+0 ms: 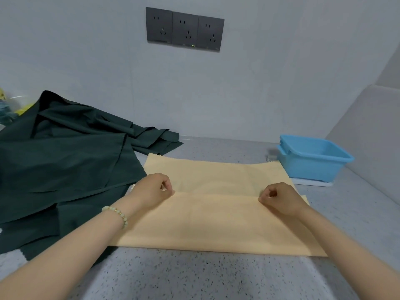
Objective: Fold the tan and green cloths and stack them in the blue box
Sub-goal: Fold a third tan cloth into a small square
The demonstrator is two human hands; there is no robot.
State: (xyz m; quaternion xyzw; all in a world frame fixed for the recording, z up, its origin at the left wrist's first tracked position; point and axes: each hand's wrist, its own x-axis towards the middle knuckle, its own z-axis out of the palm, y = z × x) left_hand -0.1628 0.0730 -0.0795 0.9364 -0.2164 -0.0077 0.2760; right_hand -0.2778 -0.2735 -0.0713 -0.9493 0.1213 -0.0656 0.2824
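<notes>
Left hand [154,187] has its fingers curled, pinching the raised edge of the tan cloth [216,221]. Right hand [279,197] does the same further along that edge, so both hands grip one fold. A beaded bracelet [116,214], pale green with gold spacers, sits on the left wrist.

The one tan cloth is thin, smooth and matte, with zigzag-cut ends. It lies mid-countertop [194,278], its near half doubled over the far half, and its long axis runs left to right along the back edge.

To the left, touching the tan cloth's left end, is the dark green cloth [65,161]. It is a crumpled, creased heap with pinked edges, spreading from the counter's left side to the back edge; how many pieces it holds I cannot tell.

At the far right corner stands one blue box [311,167], a glossy plastic rectangle on a white base [313,183].

The counter is speckled grey stone, and three dark wall sockets [185,29] sit above it.
</notes>
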